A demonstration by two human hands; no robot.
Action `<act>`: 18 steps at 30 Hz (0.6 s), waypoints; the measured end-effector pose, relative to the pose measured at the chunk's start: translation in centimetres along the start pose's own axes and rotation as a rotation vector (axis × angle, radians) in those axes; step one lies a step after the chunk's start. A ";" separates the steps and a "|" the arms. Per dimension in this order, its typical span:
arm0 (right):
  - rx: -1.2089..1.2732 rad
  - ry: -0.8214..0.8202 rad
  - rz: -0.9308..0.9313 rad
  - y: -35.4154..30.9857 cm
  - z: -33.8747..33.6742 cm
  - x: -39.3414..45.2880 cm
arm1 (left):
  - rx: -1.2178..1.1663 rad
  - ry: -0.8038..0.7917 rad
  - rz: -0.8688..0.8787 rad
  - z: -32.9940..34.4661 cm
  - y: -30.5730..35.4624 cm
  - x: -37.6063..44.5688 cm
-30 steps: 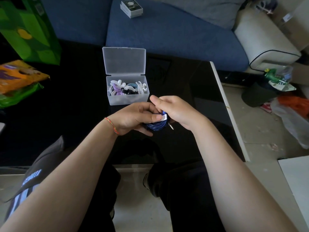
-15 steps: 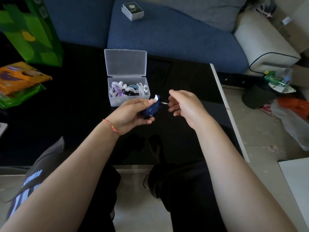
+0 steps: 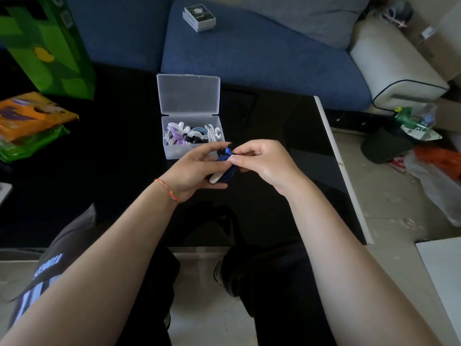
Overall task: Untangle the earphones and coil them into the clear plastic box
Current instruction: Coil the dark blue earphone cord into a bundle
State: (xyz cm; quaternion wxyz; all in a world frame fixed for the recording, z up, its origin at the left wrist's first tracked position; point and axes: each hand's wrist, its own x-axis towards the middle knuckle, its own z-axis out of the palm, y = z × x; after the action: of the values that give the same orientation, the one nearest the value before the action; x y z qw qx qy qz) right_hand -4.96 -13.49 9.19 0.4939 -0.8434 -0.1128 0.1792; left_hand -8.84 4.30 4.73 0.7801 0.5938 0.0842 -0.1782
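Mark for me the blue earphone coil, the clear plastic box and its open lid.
blue earphone coil (image 3: pixel 228 174): head view, on the wound blue cable between the hands.
clear plastic box (image 3: pixel 185 152): head view, on its front wall.
open lid (image 3: pixel 189 94): head view, on the lid's inner face.

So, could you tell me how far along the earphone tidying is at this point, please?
Several coiled earphones already lie in the open clear plastic box. In hand is a blue earphone bundle: the left hand holds the coil while the right hand pinches at its top. Left to do: finish that bundle and set it in the box. No other loose earphones are visible.
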 end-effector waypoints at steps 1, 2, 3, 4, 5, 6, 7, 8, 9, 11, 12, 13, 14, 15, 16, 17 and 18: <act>-0.013 0.014 -0.010 0.0 0.1 0.0 | -0.020 -0.019 -0.007 0.1 0.1 -0.1; -0.021 0.026 -0.016 0.0 0.0 0.1 | -0.042 -0.031 -0.014 0.1 0.3 -0.2; -0.025 0.033 -0.015 -0.1 0.1 0.1 | -0.052 -0.034 -0.024 0.3 0.4 -0.2; -0.044 0.034 -0.017 -0.1 0.1 0.1 | -0.027 -0.020 -0.030 0.4 0.5 -0.3; -0.080 0.026 -0.025 -0.1 0.3 0.0 | 0.018 0.010 -0.032 0.6 0.5 -0.3; -0.120 0.013 -0.039 0.0 0.5 0.0 | 0.065 0.053 -0.029 0.7 0.3 -0.2; -0.147 0.001 -0.049 0.0 0.8 0.0 | 0.087 0.099 -0.023 0.9 0.2 -0.1; -0.160 -0.002 -0.051 0.0 0.9 0.0 | 0.091 0.136 -0.015 0.9 0.0 0.0; -0.160 0.001 -0.045 0.0 0.9 0.1 | 0.085 0.159 -0.005 0.9 -0.1 0.1; -0.173 0.006 -0.031 -0.2 0.7 0.1 | 0.092 0.186 0.028 1.0 -0.1 0.2; -0.225 0.004 -0.033 -0.2 0.6 0.2 | 0.120 0.202 0.046 1.0 -0.1 0.3; -0.306 -0.001 -0.041 -0.2 0.6 0.1 | 0.171 0.224 0.064 1.2 -0.1 0.3; -0.389 -0.004 -0.050 -0.2 0.7 0.1 | 0.229 0.248 0.081 1.3 -0.1 0.3; -0.447 0.006 -0.056 -0.2 0.9 0.0 | 0.262 0.260 0.090 1.5 -0.2 0.2; -0.470 0.034 -0.056 -0.1 1.0 0.1 | 0.249 0.260 0.088 1.5 -0.2 0.3; -0.463 0.077 -0.049 0.0 0.9 0.2 | 0.193 0.254 0.074 1.4 -0.2 0.3; -0.430 0.130 -0.035 0.1 0.7 0.3 | 0.131 0.252 0.061 1.2 -0.2 0.3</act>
State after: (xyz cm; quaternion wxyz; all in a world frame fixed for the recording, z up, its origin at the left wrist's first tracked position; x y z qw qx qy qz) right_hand -4.96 -12.89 8.74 0.3119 -0.9369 -0.1311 0.0877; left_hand -8.71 3.06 4.81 0.7279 0.6635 0.1515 -0.0839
